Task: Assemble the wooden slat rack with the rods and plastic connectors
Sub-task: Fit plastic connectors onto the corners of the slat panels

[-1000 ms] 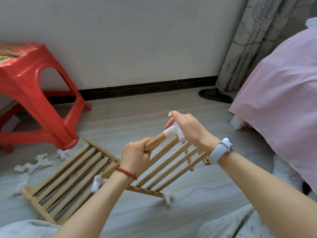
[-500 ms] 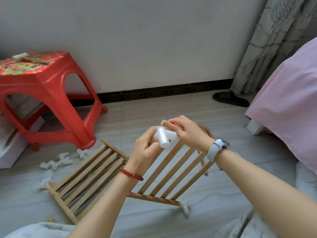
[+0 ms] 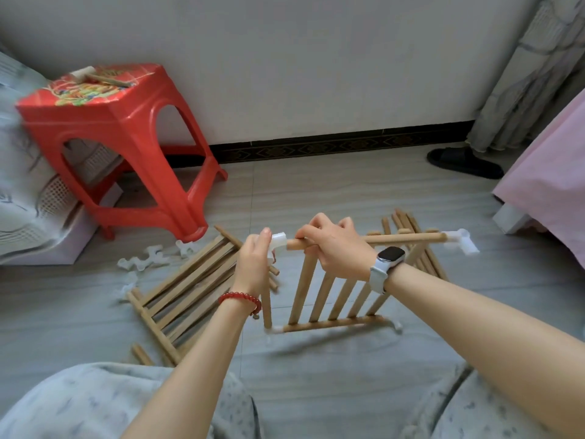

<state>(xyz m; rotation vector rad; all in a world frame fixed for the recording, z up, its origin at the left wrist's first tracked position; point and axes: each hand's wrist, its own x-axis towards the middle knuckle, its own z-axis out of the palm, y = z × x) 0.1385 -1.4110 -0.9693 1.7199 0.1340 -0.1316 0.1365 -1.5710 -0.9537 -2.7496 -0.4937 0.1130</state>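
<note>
My right hand (image 3: 335, 247) grips a wooden rod (image 3: 408, 239) held level above the floor. A white plastic connector (image 3: 462, 243) caps the rod's right end. My left hand (image 3: 253, 264) holds a second white connector (image 3: 278, 240) at the rod's left end. Below the rod a wooden slat panel (image 3: 326, 299) stands tilted, with white connectors at its lower corners. A second slat panel (image 3: 186, 286) lies flat on the floor to the left.
A red plastic stool (image 3: 126, 147) stands at the back left, with a mallet (image 3: 95, 76) on top. Several loose white connectors (image 3: 145, 261) lie near its foot. More rods (image 3: 411, 226) lie behind the panel. A pink-covered bed (image 3: 550, 172) and a black slipper (image 3: 462, 161) are at right.
The rod has swung from pointing away to lying level across the view. My right hand has shifted from the connector onto the rod, and my left hand now holds the connector at its left end.
</note>
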